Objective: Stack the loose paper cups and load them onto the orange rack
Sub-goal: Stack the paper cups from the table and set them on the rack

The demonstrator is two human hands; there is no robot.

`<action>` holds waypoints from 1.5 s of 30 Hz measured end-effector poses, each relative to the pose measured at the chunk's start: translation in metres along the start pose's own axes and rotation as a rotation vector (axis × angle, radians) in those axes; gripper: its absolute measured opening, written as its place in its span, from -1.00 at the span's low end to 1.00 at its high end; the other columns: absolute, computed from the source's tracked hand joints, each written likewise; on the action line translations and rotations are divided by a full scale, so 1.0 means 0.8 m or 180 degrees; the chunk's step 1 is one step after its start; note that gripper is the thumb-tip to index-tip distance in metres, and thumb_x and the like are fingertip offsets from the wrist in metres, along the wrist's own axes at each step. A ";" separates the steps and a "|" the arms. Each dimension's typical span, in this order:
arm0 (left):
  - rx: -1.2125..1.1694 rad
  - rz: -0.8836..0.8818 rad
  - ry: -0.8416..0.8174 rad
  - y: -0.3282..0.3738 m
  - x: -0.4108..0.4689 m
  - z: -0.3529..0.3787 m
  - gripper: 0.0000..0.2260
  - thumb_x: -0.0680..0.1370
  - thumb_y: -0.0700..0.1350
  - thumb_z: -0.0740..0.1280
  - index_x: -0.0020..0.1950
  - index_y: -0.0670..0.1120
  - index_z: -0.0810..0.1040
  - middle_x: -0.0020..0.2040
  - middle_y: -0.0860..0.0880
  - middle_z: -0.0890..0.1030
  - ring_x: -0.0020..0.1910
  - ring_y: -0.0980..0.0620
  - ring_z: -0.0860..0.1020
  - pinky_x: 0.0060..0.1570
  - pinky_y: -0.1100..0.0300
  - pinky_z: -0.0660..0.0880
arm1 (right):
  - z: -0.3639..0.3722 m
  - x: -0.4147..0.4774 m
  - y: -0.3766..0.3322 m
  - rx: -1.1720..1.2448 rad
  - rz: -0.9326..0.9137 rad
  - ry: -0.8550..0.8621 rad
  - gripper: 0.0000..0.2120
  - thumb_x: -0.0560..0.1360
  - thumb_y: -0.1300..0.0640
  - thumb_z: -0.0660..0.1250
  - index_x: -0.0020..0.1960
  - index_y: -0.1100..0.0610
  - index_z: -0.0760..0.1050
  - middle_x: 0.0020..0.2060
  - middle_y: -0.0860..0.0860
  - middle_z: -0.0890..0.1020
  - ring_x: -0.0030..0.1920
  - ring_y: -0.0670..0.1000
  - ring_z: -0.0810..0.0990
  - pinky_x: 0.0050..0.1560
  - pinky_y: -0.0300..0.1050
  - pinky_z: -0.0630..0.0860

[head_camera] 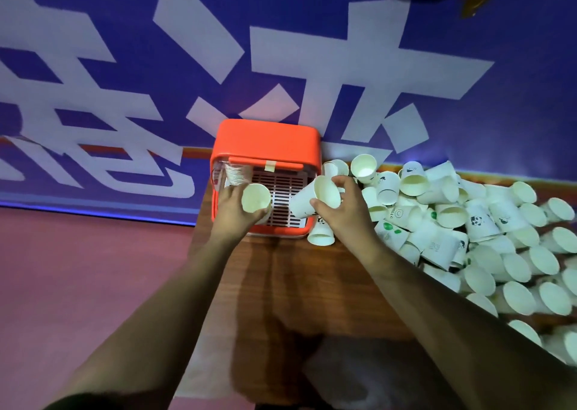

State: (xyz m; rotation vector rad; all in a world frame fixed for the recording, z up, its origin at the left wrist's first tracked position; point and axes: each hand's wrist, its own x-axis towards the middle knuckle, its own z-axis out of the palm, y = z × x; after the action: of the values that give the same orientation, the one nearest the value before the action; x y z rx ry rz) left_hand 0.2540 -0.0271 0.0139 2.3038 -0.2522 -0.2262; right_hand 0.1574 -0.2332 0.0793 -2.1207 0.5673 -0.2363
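1. Cups dominate the scene: a deep heap of loose paper cups covers the right side of a wooden table. Most lie on their sides, and some are printed with small pandas or green dots.
2. An orange rack stands at the far edge of the table, just left of the heap. It backs against a blue banner with large white characters.
3. Inside the rack lies a white slotted tray. In its far left corner a short nested stack of cups sits behind what looks like clear plastic.
4. A strip of pale tape is stuck to the bar across the rack's top opening.
5. My left hand is over the near left part of the rack. Its fingers are curled round one cup, whose open mouth faces up toward me.
6. My right hand is at the rack's near right side, thumb and fingers wrapped around a second cup. That cup is tilted, base pointing left over the tray.
7. The two held cups are near each other but apart.
8. A single fallen cup lies on the table just beside the rack's near right corner, under my right hand.
9. Pink floor shows to the left of the table.
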 end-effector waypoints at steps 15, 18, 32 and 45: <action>-0.1346 -0.0458 -0.0422 -0.058 0.018 -0.011 -0.58 0.61 -0.12 0.32 0.47 -0.12 0.41 0.18 0.45 0.33 0.39 0.05 0.43 0.45 0.02 0.31 | 0.091 0.041 -0.028 -0.0186 -0.0347 -0.0634 -0.35 0.27 -0.09 0.55 0.26 0.00 0.37 0.19 -0.03 0.51 0.16 0.04 0.53 0.15 0.06 0.50; -0.1524 -0.0576 -0.0388 -0.055 0.020 -0.017 -0.63 0.64 0.06 0.25 0.39 -0.06 0.51 0.07 0.53 0.36 0.35 0.19 0.39 0.42 0.16 0.28 | 0.108 0.045 -0.024 -0.0530 -0.0453 -0.0843 -0.28 0.32 0.01 0.57 0.38 0.08 0.35 0.31 0.01 0.47 0.29 0.04 0.45 0.23 -0.14 0.37; -0.1478 -0.0192 -0.0572 -0.057 0.024 0.003 -0.61 0.58 -0.18 0.37 0.41 -0.01 0.47 0.22 0.12 0.57 0.18 0.14 0.57 0.03 0.46 0.47 | 0.137 0.061 0.000 -0.0978 -0.0202 -0.1444 -0.25 0.43 -0.03 0.47 0.53 -0.04 0.21 0.44 0.00 0.41 0.32 0.06 0.47 0.30 -0.09 0.37; -0.1648 0.0269 -0.0375 0.031 -0.038 0.034 -0.89 0.57 -0.24 0.31 -0.02 -0.04 0.54 -0.09 0.04 0.58 -0.15 0.17 0.52 -0.10 0.32 0.45 | 0.000 -0.007 0.099 -0.0800 0.0435 -0.0642 -0.71 0.58 -0.04 0.28 0.19 0.12 0.54 0.08 0.01 0.62 0.11 -0.01 0.58 0.08 -0.12 0.50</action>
State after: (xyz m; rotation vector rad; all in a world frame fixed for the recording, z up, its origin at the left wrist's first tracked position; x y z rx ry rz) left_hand 0.2152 -0.0548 0.0164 1.7665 -0.3094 -0.3410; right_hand 0.1282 -0.2692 0.0148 -2.3010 0.6453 0.1316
